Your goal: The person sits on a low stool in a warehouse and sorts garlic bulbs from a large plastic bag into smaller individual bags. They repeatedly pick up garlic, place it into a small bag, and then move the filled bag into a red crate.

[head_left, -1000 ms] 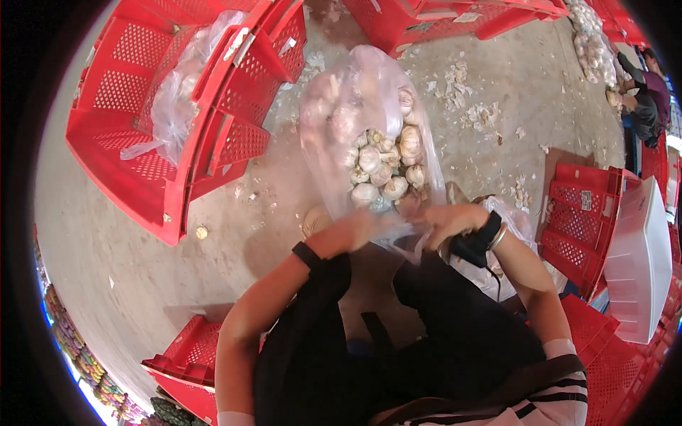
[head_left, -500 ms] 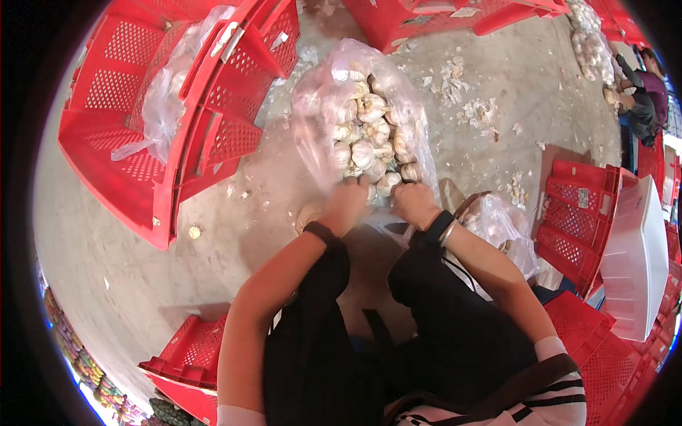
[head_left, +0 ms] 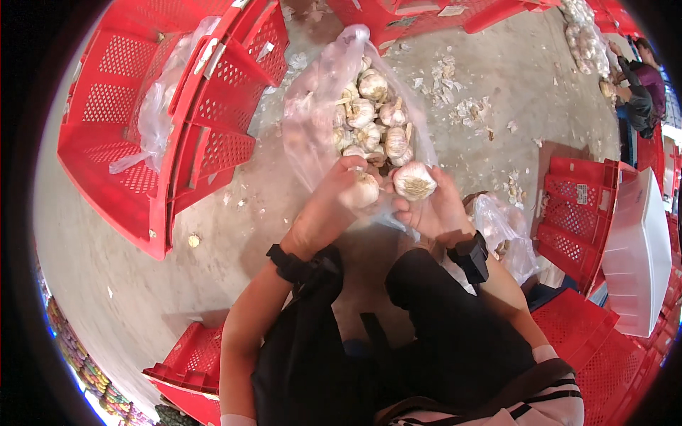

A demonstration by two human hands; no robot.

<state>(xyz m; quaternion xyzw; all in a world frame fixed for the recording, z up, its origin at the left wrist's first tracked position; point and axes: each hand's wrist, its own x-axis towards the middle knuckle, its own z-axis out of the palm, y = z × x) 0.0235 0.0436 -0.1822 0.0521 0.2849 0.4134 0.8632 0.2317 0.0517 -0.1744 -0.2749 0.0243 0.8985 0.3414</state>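
An open clear plastic bag (head_left: 310,113) full of garlic bulbs (head_left: 367,135) lies on the floor in front of me. Over its near edge my left hand (head_left: 323,206) grips a pale garlic bulb (head_left: 360,190), somewhat blurred. Beside it, my right hand (head_left: 442,208) holds another garlic bulb (head_left: 414,181), its root end turned toward me. The two bulbs are close together but apart. Both wrists wear black bands.
Red perforated crates stand at the left (head_left: 169,135), the far side (head_left: 433,18) and the right (head_left: 574,216). A second bag of garlic (head_left: 503,227) sits right of my knee. Papery skins (head_left: 469,110) litter the concrete. A person (head_left: 639,89) works at the far right.
Both hands have risen from the bag's near edge, each now with a garlic bulb, and the wrists have turned. The bag's top has shifted, and fewer bulbs show in its opening.
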